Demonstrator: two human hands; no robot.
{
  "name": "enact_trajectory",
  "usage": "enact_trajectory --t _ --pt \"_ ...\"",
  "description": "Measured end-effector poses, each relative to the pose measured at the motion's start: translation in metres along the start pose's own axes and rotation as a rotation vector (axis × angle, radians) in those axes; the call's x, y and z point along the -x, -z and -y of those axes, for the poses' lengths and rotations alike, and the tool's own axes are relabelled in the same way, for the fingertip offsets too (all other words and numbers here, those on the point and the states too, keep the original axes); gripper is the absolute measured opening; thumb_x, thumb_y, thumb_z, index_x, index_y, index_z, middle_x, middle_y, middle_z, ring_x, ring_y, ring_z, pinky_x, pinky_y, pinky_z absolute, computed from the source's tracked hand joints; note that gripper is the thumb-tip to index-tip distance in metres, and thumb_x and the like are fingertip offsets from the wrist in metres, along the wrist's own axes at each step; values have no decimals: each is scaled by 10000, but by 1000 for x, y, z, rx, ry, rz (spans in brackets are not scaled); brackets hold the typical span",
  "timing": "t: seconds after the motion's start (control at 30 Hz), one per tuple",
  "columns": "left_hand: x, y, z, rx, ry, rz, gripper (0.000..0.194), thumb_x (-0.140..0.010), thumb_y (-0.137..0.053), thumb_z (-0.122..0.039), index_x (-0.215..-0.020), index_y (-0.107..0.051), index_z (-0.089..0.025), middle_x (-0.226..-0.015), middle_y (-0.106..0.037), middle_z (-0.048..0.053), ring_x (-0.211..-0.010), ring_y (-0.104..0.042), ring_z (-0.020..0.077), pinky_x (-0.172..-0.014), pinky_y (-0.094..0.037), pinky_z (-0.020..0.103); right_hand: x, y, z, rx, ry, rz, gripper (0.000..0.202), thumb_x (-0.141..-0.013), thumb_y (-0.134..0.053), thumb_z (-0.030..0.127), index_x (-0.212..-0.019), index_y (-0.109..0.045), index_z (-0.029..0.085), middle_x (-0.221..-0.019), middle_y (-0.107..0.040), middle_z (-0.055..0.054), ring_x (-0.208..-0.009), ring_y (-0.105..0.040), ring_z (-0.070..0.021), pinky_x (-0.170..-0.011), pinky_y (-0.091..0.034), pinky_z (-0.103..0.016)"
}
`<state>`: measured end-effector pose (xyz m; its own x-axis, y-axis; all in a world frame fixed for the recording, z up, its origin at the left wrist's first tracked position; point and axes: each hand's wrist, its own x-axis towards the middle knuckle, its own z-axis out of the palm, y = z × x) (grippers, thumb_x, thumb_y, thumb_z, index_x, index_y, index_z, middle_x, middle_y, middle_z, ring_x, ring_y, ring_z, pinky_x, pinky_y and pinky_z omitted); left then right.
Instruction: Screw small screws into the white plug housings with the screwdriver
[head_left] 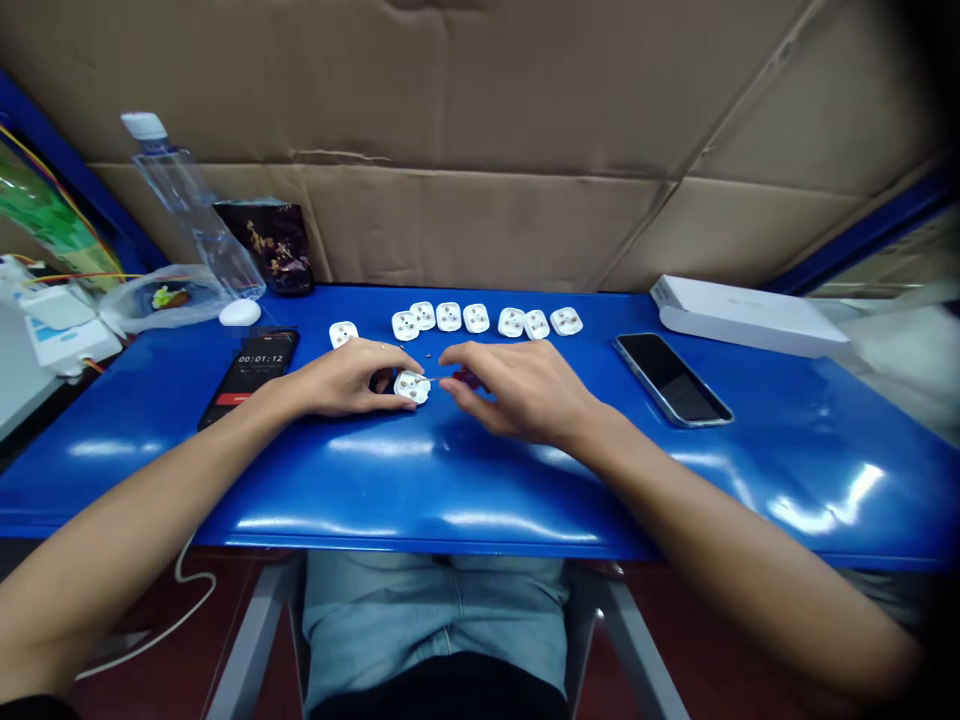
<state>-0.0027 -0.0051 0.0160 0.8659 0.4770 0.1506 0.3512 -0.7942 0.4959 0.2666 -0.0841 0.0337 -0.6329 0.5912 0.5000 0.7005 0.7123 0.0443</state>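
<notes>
Blue and glossy, the table fills the view, backed by a wall of brown cardboard. A white box lies at the far right, a dark phone beside it, and a second phone showing a timer sits at the left near a clear bottle and a dark packet. Along the back runs a row of white plug pieces, near each other, one lying apart at the left end.

In front of that row, the left hand pins one white plug piece to the table, fingers closed around its left edge. The right hand pinches a small screwdriver with a dark red handle, its thin shaft reaching the piece. A tiny dark speck, perhaps a screw, lies just behind; it is too small to tell.

Judging by this, a screw is being worked in the held piece. The next move seems to call for a steady tip, a firm hold and light twisting.
</notes>
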Motion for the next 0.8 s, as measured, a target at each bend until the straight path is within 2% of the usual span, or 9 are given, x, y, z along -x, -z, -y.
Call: enact_trajectory --t 0.07,0.13,0.27,0.37,0.57,0.8 --pt "0 0 0 -1 7 2 391 -1018 -697 -488 -1257 -749 -183 -1095 -784 83 -877 -701 202 -750 -488 275 0 -1 -1 50 -35 27 298 -1125 -441 355 -1109 -690 193 -769 -767 -34 -645 -658 -186 -570 -268 -305" --pt "0 0 0 -3 9 1 384 -1011 -705 -484 -1248 -751 -185 -1100 -785 83 -881 -702 203 -754 -490 277 0 -3 -2 57 -30 24 291 -1122 -430 317 -1092 -695 199 -758 -762 -32 -642 -650 -183 -573 -266 -306" --pt "-1 0 0 -1 2 -1 372 -1010 -701 -492 -1197 -760 -176 -1003 -772 68 -814 -688 195 -713 -477 279 1 -5 -3 -15 48 -48 233 -1067 -470 191 -1160 -684 193 -928 -808 -49 -763 -697 -183 -621 -364 -296" --pt "-1 0 0 -3 -8 -4 376 -1015 -692 -492 -1210 -755 -177 -1025 -774 73 -832 -693 198 -727 -482 282 1 -5 -2 -34 72 -88 231 -1027 -494 147 -1163 -678 178 -957 -805 -61 -795 -698 -191 -634 -391 -301" --pt "0 0 -1 -8 -7 2 385 -1015 -693 -493 -1230 -751 -179 -1061 -782 76 -843 -700 197 -735 -488 276 1 -2 -1 -28 59 -79 225 -1028 -499 173 -1172 -672 180 -954 -802 -52 -753 -681 -181 -601 -343 -306" --pt "0 0 -1 -17 -9 -10 394 -1020 -686 -497 -1229 -755 -170 -1036 -779 77 -828 -700 198 -719 -481 280 1 -1 -1 -4 10 4 197 -1053 -513 247 -1100 -699 205 -898 -803 -39 -727 -672 -189 -594 -313 -314"
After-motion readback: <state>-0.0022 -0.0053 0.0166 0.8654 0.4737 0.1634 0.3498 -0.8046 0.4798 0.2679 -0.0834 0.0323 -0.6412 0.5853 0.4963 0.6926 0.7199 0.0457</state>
